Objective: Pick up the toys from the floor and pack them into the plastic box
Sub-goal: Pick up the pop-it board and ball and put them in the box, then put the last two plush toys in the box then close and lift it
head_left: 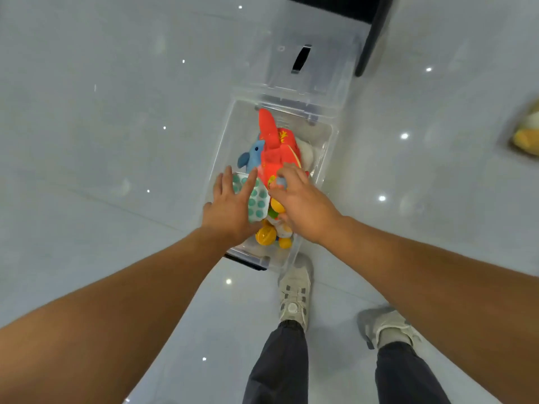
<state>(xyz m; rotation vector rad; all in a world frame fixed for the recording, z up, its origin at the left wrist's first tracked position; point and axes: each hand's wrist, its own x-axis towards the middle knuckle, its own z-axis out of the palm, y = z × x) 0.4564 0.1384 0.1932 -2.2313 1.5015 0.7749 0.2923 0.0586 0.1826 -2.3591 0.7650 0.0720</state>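
Right under both hands: toys.

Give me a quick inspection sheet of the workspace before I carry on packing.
Surface: glossy pale tiled floor with light reflections.
Job's things: clear plastic box, lid hinged open behind it; inside, red plush, blue dolphin plush, teal dotted board, yellow plastic toys.
Clutter: yellow plush on the floor at the right edge, blurred.
Grippers: left hand spread over the dotted board; right hand pressing on the toys; no clear grip seen.
Cables: nothing seen.
Surroundings: dark furniture beyond the box; the person's shoes beside it.
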